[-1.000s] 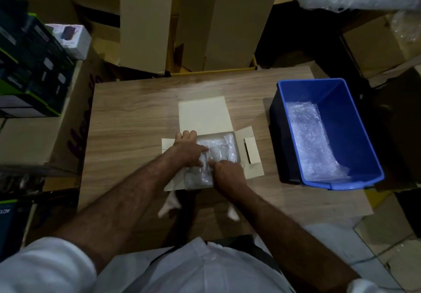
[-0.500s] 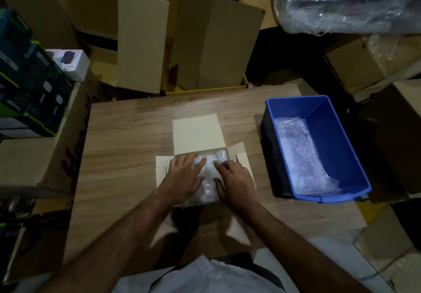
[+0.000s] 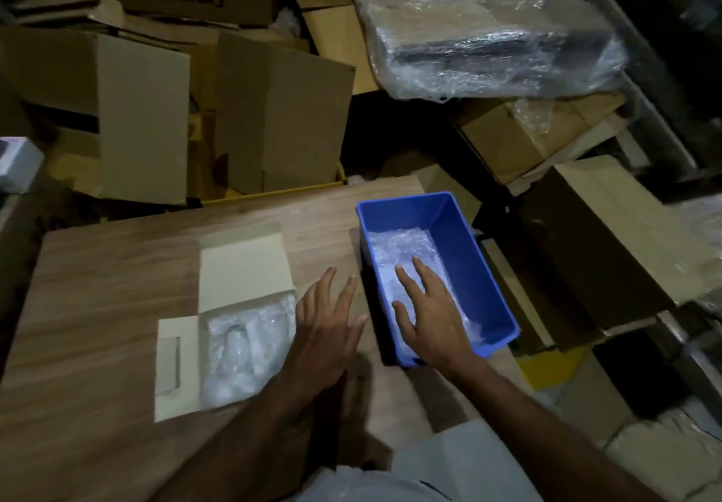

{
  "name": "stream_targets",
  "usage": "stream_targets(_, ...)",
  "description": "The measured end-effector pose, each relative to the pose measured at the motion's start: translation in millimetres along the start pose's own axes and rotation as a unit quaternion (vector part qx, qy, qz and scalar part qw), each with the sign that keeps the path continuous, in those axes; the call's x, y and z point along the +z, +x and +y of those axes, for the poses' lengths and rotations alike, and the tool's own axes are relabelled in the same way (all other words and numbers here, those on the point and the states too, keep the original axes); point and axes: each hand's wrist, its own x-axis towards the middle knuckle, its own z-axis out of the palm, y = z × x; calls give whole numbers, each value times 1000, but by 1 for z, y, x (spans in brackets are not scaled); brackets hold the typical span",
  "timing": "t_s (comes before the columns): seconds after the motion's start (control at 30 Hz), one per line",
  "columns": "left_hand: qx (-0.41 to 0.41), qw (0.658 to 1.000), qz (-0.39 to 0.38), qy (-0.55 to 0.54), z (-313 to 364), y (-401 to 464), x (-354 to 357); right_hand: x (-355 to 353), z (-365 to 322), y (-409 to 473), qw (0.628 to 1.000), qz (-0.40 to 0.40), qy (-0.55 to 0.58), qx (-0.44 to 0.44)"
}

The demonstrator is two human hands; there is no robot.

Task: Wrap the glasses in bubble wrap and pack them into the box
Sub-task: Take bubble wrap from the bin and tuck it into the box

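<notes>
Down at the left of the wooden table sits the small open box, flaps splayed flat, and inside it the bubble-wrapped bundle fills the well; whatever glass is in there is blurred by the plastic, so its shape can't be made out. Just right of the box hovers the left hand, fingers spread and straight, gripping nothing, and it covers the box's right flap. Further right, the right hand reaches over the blue bin, fingers splayed, above the bubble wrap sheet lying in the bottom; whether it touches the sheet is hard to say. Behind, cardboard cartons pile up in dim light, edges cut off.
</notes>
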Motion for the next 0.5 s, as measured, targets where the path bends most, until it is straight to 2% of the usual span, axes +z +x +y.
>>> stream_targets(0.07, 8, 1000, -5, -3, 24, 15, 11, -8, 31, 0, 1000, -27, -13, 6)
stream_targets(0.1, 9, 1000, -6, -6, 34, 23, 17, -13, 46, 1, 997, -68, -16, 19)
stream_targets(0.2, 11, 1000, -21, 0, 51, 45, 39, -19, 84, 8, 960, -270, -58, 39)
stream_targets(0.27, 7, 999, -46, 8, 56, 55, 52, -15, 99, 14, 928, -358, -102, 17)
stream_targets(0.43, -34, 995, -88, 22, 62, 64, 69, 7, 113, 30, 886, -431, -161, -57)
stream_targets(0.5, -30, 996, -76, 30, 62, 64, 69, 13, 114, 35, 888, -433, -140, -68)
